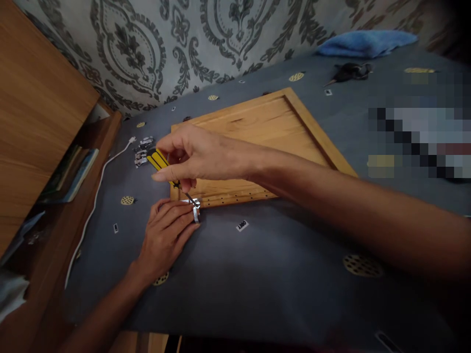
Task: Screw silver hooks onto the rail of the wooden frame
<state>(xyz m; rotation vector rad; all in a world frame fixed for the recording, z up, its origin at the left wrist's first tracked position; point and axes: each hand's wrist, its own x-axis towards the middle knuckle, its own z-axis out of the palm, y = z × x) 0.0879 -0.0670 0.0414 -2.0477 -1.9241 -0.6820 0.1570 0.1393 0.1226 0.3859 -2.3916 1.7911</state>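
A framed wooden panel [239,130] lies flat, with a row of small dark holes along its near edge. At that edge's left end sits a shiny metal hinge [196,212]. My left hand [167,235] grips the hinge against the panel, fingers together along its left side and thumb below. Above it, my right hand [195,152] is closed around the yellow and black handle of a screwdriver [161,162]. The screwdriver tilts down to the right, and its tip meets the hinge. Several more metal hinges [144,151] lie beyond the panel's left side.
Grey patterned cloth [257,274] covers the surface. A white cable [96,196] runs along the left, beside a wooden shelf with books [79,176]. At the back right are a blue cloth [368,43] and a black object [349,72]. A patterned wall stands behind.
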